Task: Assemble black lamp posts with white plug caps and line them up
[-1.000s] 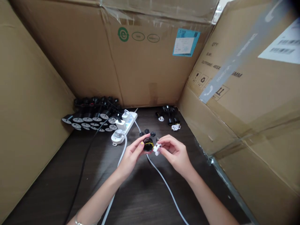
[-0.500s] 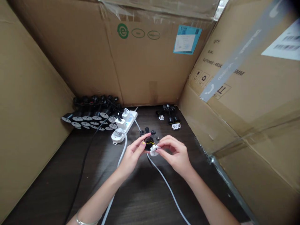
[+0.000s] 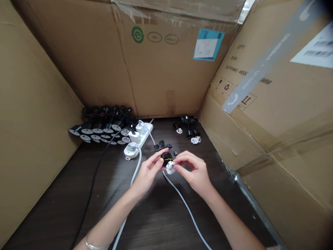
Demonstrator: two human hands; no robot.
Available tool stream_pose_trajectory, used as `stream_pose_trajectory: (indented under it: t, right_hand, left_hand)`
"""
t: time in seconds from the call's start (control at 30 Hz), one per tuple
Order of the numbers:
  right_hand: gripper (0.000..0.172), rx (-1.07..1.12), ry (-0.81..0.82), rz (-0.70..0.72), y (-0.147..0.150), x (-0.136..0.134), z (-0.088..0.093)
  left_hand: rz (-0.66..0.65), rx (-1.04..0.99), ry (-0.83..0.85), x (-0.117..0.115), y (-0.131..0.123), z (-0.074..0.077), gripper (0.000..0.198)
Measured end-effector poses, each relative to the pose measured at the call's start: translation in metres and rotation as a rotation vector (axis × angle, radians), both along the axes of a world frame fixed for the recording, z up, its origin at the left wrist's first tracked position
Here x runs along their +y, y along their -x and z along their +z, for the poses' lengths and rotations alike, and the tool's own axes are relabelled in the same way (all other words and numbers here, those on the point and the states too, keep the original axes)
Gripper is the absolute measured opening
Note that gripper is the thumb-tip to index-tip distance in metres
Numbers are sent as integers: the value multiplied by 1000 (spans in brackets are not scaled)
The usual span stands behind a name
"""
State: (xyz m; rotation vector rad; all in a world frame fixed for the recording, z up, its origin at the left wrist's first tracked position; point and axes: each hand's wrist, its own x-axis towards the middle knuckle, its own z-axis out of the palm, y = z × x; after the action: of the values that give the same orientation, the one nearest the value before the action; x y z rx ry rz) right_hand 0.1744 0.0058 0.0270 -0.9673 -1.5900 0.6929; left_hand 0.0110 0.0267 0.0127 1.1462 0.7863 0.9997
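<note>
My left hand [image 3: 148,172] grips a black plug body [image 3: 167,159], my right hand [image 3: 194,172] pinches its white base [image 3: 170,168], power strip [image 3: 137,141] at eleven o'clock.

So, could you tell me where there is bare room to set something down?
Bare dark tabletop shows between the black cable and the white cable, left of the left hand. The back left is crowded with black plugs and the white power strip.

Pwr strip [image 3: 142,140] L of plug parts [image 3: 190,133] (on desk [image 3: 161,215]).

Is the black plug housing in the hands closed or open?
Open: yellow wire shows at the mouth of the black plug housing, and the white plug insert sits at its edge, not fitted in.
</note>
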Motion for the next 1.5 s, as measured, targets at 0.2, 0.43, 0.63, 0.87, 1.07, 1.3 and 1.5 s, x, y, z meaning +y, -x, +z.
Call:
stream_pose_trajectory:
  t: [0.2,0.43,0.63,0.87,1.07,1.3,1.5]
  right_hand:
    - [3,43,20,-10,2,1,-1]
    - [8,92,62,-23,2,2,-5]
    - [7,76,54,-44,2,2,-4]
    - [8,77,58,-37,3,2,-3]
    - [9,81,69,-39,3,2,-4]
    - [8,73,90,-36,3,2,-5]
    - [11,114,167,-11,4,2,-7]
  left_hand:
    - [-13,18,13,-2,-1,0,41]
    - [-27,-20,34,-3,-4,1,42]
    - [-63,-37,43,-4,-5,-2,42]
    - [-89,-22,7,-5,-5,0,47]
    - [-86,35,-41,-6,-6,2,49]
    - [-65,111,-88,-6,-6,-3,46]
    - [-54,167,-188,-5,-7,-6,42]
